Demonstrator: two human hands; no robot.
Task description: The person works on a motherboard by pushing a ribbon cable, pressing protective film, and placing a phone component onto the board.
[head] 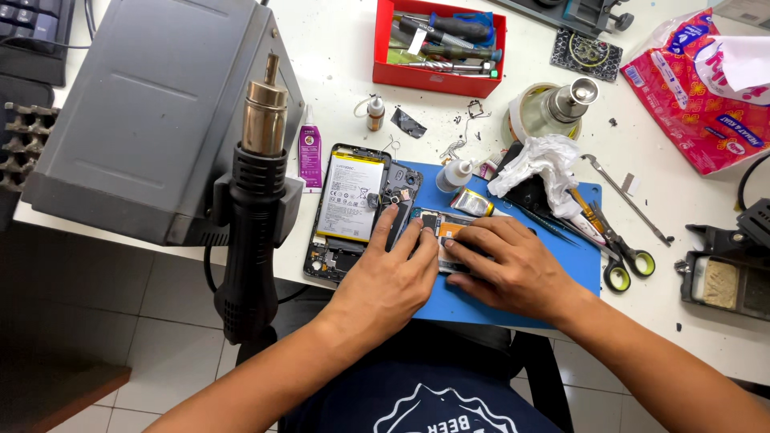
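Note:
On a blue work mat (513, 298) lies a small phone part (446, 226) with an orange patch, mostly covered by my fingers. My left hand (391, 277) presses on its left end, fingers stretched toward an opened phone (350, 210) with a white battery showing. My right hand (504, 263) lies flat over the right end of the part, fingertips pinching its edge. Both hands hold the part down on the mat.
A hot-air gun (253, 200) stands in a holder on a grey station (152, 112) at left. Red tool tray (438, 42), glue tube (310, 149), small bottles (454, 175), crumpled tissue (539, 162), scissors (618, 248), tape roll (539, 111), a pink packet (699, 88) surround the mat.

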